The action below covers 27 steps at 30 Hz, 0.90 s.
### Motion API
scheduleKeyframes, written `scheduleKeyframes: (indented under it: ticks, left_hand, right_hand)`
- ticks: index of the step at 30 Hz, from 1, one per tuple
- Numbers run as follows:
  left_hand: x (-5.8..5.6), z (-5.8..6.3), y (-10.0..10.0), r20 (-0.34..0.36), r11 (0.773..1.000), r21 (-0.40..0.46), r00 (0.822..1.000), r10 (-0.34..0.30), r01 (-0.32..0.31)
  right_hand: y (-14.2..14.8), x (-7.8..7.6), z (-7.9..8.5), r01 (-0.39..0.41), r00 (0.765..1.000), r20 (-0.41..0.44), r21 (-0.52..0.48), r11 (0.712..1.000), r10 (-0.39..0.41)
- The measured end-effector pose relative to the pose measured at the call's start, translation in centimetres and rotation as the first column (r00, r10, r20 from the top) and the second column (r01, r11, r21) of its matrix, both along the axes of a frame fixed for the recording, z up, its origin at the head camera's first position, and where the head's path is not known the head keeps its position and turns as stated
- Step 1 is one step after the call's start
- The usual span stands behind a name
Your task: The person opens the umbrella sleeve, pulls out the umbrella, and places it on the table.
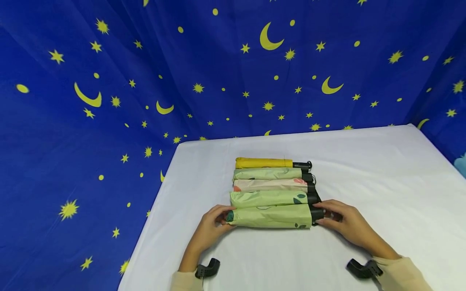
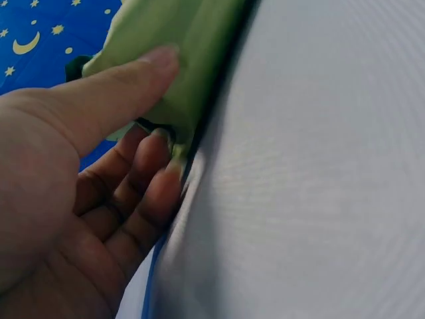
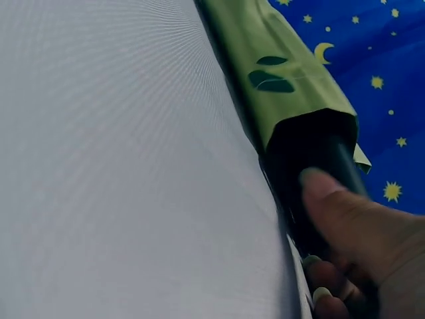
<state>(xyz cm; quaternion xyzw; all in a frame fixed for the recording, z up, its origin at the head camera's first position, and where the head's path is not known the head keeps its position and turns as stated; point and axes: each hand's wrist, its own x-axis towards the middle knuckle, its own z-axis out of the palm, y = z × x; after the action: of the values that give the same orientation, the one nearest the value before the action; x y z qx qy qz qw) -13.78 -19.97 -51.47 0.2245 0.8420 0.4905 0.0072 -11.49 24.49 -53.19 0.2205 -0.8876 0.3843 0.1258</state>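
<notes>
Several folded umbrellas lie in a stacked row on the white table, handles to the right. Nearest to me is a light green umbrella (image 1: 273,217) with dark leaf prints. My left hand (image 1: 210,226) holds its left end, thumb on the cloth and fingers curled beneath in the left wrist view. At the other end, my right hand (image 1: 344,222) grips the black handle (image 3: 319,166) between thumb and fingers. Just behind lie another green umbrella (image 1: 267,198), a cream one (image 1: 269,185) with coral prints, a pale green one (image 1: 267,173) and a yellow one (image 1: 263,163).
A white cloth covers the table (image 1: 382,173). Blue curtains (image 1: 233,52) with yellow moons and stars hang behind it and on both sides. Something light blue (image 1: 460,165) shows at the right edge. A black band with a camera (image 1: 208,268) sits on each wrist.
</notes>
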Motion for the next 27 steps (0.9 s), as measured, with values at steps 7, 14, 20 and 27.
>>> scheduleKeyframes:
  ticks: [7,14,20,27]
  left_hand:
    - [-0.1,0.4,-0.4,-0.001,0.997,0.07,1.0,-0.02,0.02]
    - [-0.4,2.0,-0.6,0.058,0.949,0.288,0.986,-0.155,0.132]
    - [-1.5,4.3,0.7,0.037,0.861,0.466,0.968,-0.248,0.203]
    - [-2.6,7.4,2.5,0.024,0.801,0.562,0.963,-0.267,0.208]
  right_hand:
    - [-0.1,0.1,0.9,-0.051,0.998,0.025,-0.106,0.993,0.054]
    - [-0.8,0.6,2.8,-0.116,0.988,0.066,-0.298,0.947,0.141]
    - [-1.5,0.9,5.5,-0.118,0.974,0.124,-0.443,0.889,0.191]
    - [-2.3,0.8,9.0,-0.072,0.968,0.143,-0.634,0.77,0.207]
